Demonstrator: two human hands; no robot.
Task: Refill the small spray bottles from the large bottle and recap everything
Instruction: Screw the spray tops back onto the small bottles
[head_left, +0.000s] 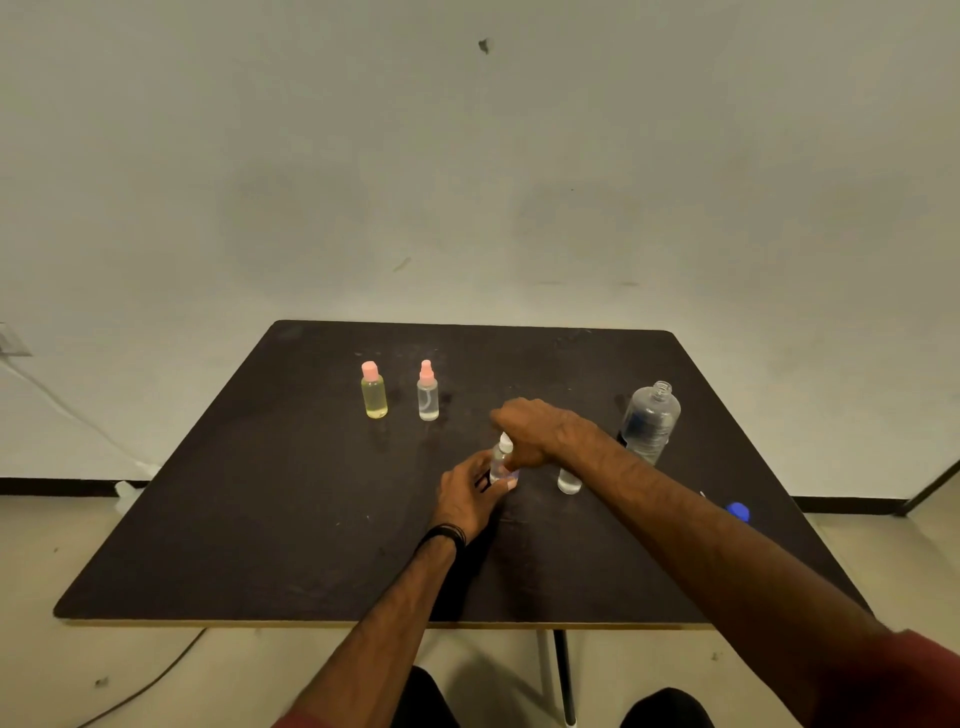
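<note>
Left hand (470, 496): grip clamped round the small bottle (502, 464), mid-bench (260, 519).
Right hand (535, 428): grip curled over its white spray cap (505, 442).
Risk: crooked threading may leak.
Large bottle (652, 421): uncapped, beyond; a knock spills it.

Four small clear plastic spray bottles stand on one dark, rounded-corner table (260, 519). Two have pink tops: a yellow-liquid bottle (374, 391) and a clear-liquid bottle (427, 391), side by side left of centre. A third small bottle with a white spray top (502, 457) is at the centre of the frame. A fourth small clear bottle (569, 480), its top hidden behind a forearm, stands just right of it. One large clear plastic bottle (651, 422), uncapped, stands at the right. One blue round cap (738, 511) lies near the table's right edge. Two bare hands are in view: the left hand (470, 496) and the right hand (540, 431), both at the centre. One dark wristband (442, 535) circles the left wrist.
</note>
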